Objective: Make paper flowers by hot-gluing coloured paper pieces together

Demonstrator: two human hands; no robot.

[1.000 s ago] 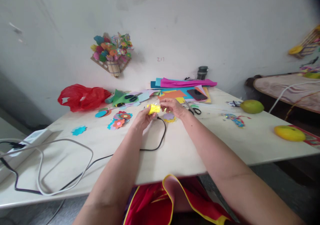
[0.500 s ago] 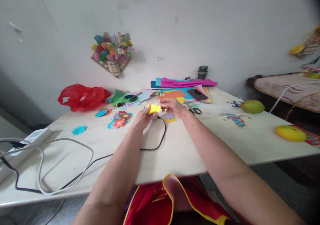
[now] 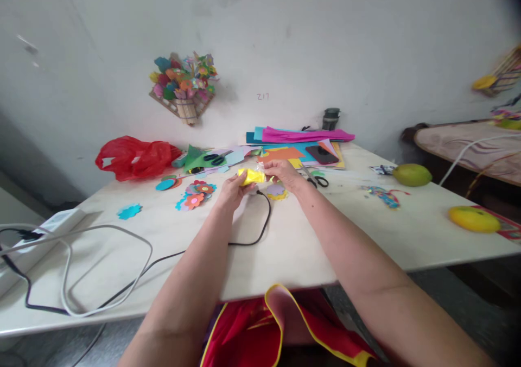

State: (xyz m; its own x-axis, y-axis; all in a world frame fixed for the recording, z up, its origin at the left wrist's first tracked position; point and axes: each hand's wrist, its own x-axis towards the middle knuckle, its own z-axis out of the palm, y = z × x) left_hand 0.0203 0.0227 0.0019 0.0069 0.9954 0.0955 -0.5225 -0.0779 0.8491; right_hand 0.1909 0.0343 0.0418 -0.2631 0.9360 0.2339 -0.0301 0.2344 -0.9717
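Observation:
A small shiny yellow packet [image 3: 253, 177] is held above the middle of the table. My left hand [image 3: 235, 189] grips its left side, thumb on top. The fingers of my right hand [image 3: 282, 172] pinch the clear wrap at its right end. Purple and yellow paper flowers [image 3: 277, 192] lie just below my right hand. Left of my hands is a pile of coloured paper flowers [image 3: 196, 195], with a blue paper flower [image 3: 130, 211] farther left. Scissors [image 3: 317, 179] rest beside my right wrist.
A black cable [image 3: 266, 223] curves under my hands across the table [image 3: 280, 258]. White cables and a power strip are at left. Behind are a red bag [image 3: 134, 158], coloured sheets [image 3: 280, 153], another pair of scissors and a phone [image 3: 321, 154]. Two mangoes [image 3: 474, 219] lie right.
Both hands stay nearly in place. The packet is turned slightly, and my right fingers are closer to its right end. The view has shifted very slightly.

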